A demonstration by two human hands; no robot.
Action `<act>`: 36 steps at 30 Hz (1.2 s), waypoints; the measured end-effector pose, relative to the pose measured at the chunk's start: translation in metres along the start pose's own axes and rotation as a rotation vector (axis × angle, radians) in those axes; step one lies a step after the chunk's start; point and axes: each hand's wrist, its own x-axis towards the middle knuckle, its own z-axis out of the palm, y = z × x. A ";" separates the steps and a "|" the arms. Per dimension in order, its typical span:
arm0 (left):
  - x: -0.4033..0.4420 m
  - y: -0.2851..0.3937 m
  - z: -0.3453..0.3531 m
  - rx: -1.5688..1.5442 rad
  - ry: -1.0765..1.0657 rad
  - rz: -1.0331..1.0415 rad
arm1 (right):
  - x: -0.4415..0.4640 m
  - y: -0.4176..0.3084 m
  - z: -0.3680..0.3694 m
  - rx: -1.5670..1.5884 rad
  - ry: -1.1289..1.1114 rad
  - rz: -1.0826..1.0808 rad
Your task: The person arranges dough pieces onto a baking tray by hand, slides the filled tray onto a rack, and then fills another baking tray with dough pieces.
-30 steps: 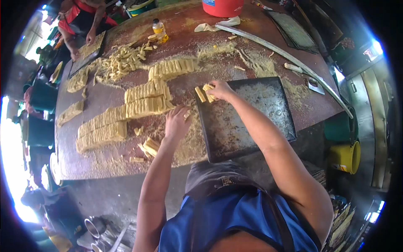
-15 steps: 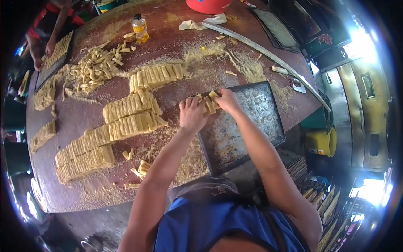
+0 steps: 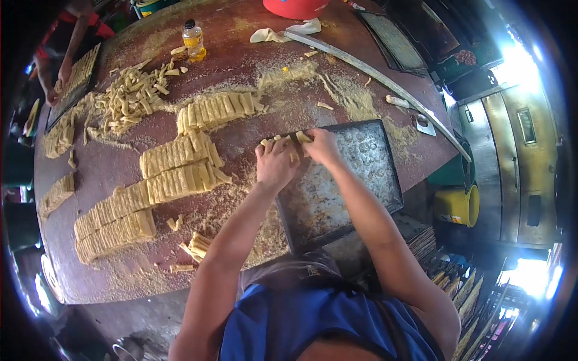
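Observation:
A dark metal baking tray (image 3: 361,162) with a worn, spotted bottom lies at the table's front edge. At its far left corner my left hand (image 3: 277,161) curls over several pale yellow dough strips, whose ends show at the knuckles. Close beside it, my right hand (image 3: 321,146) pinches another dough strip (image 3: 303,137) at the tray's far rim. Parts of the strips are hidden under my fingers. Left of the tray stand rows of cut dough strips (image 3: 174,155), packed side by side on the red-brown table.
A heap of loose dough scraps (image 3: 129,99), a bottle of yellow liquid (image 3: 194,41), a long metal bar (image 3: 373,75) and a red tub (image 3: 295,7) are on the crumb-strewn table (image 3: 241,66). At far left, another person's hand (image 3: 53,96) touches a filled tray (image 3: 81,75).
The strips between my hands have gone from plainly visible to mostly covered as my left fingers close over them. The whole view has shifted slightly.

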 end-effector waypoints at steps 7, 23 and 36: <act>0.015 0.032 0.004 0.063 -0.075 -0.014 | 0.017 0.047 -0.005 0.070 0.050 -0.099; 0.021 0.080 0.012 0.059 0.142 -0.138 | 0.029 0.091 -0.013 0.053 -0.001 -0.405; -0.239 -0.039 -0.111 0.097 0.649 -0.706 | 0.020 0.067 -0.021 0.059 0.145 -0.298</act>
